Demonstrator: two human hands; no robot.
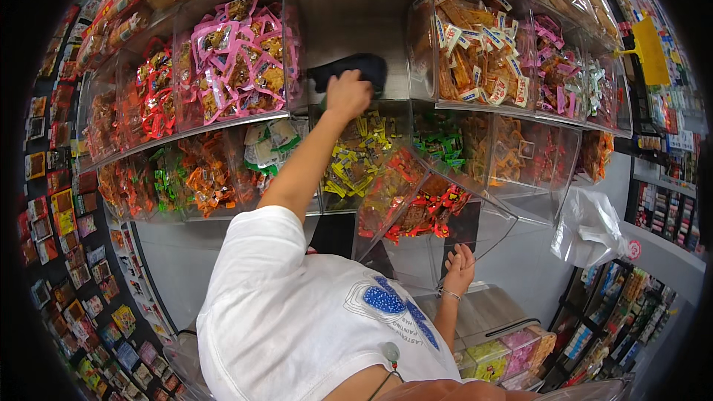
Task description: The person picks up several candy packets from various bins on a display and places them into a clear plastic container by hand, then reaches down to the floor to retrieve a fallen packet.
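My left hand is pressed over a dark cloth, which is blurred. The cloth lies on the bare metal shelf between two upper snack bins. Lower right, my right hand grips the near edge of a clear plastic bin. This bin is tilted in front of my chest, with red-wrapped snacks gathered towards its far end. Its far corner overlaps the lower row of bins.
A bin of pink-edged snack packets stands left of the shelf gap, and one of long wrapped snacks right of it. Yellow-wrapped snacks fill a bin below. A clear plastic bag hangs at right. A yellow sign juts out.
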